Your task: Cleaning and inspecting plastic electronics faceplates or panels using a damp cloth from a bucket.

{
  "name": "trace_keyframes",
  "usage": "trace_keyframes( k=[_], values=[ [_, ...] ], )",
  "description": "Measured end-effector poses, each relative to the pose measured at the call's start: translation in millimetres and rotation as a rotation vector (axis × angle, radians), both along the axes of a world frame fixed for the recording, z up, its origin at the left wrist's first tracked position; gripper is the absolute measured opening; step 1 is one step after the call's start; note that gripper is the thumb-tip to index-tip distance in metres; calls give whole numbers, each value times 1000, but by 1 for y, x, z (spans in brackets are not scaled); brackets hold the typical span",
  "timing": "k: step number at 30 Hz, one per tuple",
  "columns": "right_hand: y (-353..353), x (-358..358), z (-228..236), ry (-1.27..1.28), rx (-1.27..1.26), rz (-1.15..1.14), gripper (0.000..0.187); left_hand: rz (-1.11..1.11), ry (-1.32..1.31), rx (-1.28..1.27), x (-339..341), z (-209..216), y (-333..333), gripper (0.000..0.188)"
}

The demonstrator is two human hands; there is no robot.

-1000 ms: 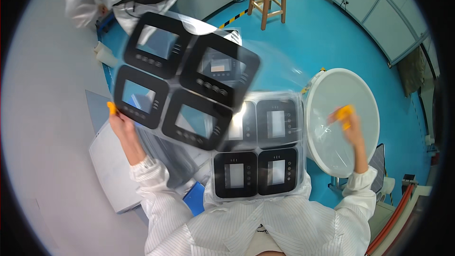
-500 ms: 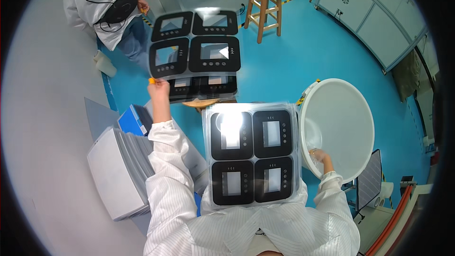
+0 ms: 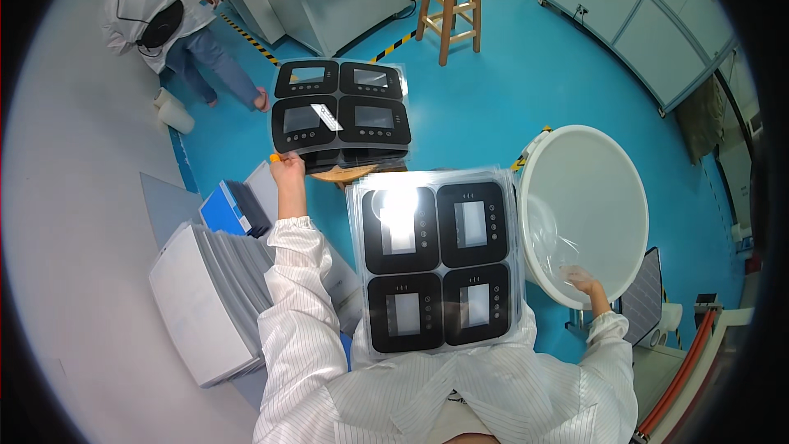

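"Blue floor fills the head view I'm watching remotely, a white bin standing at right. Where's the sheet?"

"Ahead and left: a clear sheet with four black frames, over a wooden stool."

"Nearer hand?"

"Left hand, pinching its near left corner; the sheet extends forward and right from there. I can't judge its long axis at this slant."

"Right hand?"

"Inside the bin, well apart from the sheet, near clear film. I cannot tell whether its fingers grip any. Similar sheets lie stacked on the lap."
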State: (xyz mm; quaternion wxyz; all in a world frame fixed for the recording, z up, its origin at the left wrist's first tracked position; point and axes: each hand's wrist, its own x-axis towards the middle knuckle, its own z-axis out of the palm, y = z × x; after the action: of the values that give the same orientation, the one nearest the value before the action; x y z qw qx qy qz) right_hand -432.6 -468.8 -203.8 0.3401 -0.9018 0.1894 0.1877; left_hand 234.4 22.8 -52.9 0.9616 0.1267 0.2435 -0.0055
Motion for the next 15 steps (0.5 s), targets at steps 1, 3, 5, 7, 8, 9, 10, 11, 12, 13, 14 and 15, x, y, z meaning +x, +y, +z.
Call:
trace_keyframes(
  k=[1,3,5,7,8,9,10,11,12,13,14,15],
  values=[
    [-2,-7,3,8,0,2,31,16,-26,10,2,-9,8,22],
    [-7,-25,10,-115,-101,193,32,26,-42,17,-2,-21,17,21],
    [12,-22,27,-41,-86,60,35,22,-21,217,-17,-19,21,19],
    [36,-7,65,34,-73,-71,40,-8,-102,278,-29,-20,30,21],
    [45,-10,81,-64,-146,-49,42,-85,-46,414,-34,-16,29,20],
    [48,-12,90,-159,-218,-15,44,-152,12,551,-39,-11,32,21],
    [39,-19,79,-279,-489,229,50,-214,16,601,-41,-5,32,20],
    [33,-34,75,-156,-369,159,52,-175,11,778,-46,-1,31,16],
    [27,-39,76,-39,-244,81,54,-140,-5,960,-52,1,30,13],
    [8,-42,71,70,-178,206,58,-153,-50,1042,-51,-5,50,9],
    [-10,-56,65,192,-106,300,62,-146,-133,1055,-56,-6,52,5],
    [-6,-34,73,390,2,210,66,-116,-133,1123,-60,-3,60,7]
  ],
)
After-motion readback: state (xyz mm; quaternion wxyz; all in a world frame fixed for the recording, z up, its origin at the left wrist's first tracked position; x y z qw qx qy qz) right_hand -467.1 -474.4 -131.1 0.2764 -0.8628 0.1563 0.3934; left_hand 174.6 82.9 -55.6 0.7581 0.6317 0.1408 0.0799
